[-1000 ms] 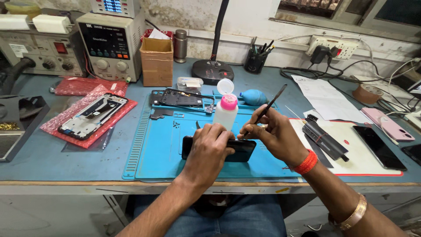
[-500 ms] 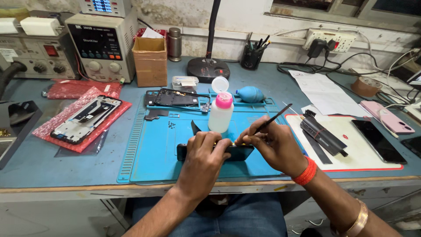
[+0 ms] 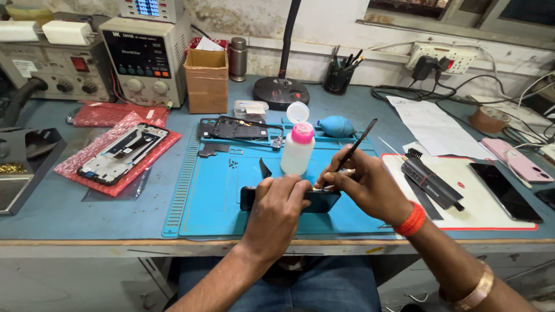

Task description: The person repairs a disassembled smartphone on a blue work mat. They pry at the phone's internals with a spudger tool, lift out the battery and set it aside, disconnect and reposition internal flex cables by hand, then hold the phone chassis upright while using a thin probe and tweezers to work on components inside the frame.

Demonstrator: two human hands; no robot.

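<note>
Since the earlier frame both hands sit slightly lower and nearer frame centre; phone has barely shifted. Left hand (image 3: 276, 208) fingers curled over the dark phone (image 3: 289, 201), pinning it flat on the blue mat (image 3: 214, 196), centre of frame. Right hand (image 3: 364, 188) pinches a thin black tool (image 3: 355, 147), tip at the phone's upper edge. Phone appears closed; work looks early. Pink-capped bottle (image 3: 298, 147) stands just behind.

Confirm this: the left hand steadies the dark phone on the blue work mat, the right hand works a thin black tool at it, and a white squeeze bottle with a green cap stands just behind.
One detail is wrong: the head view shows the white squeeze bottle has a pink cap, not green. Otherwise right: left hand on the dark phone, blue work mat, right hand with the thin black tool.
</note>
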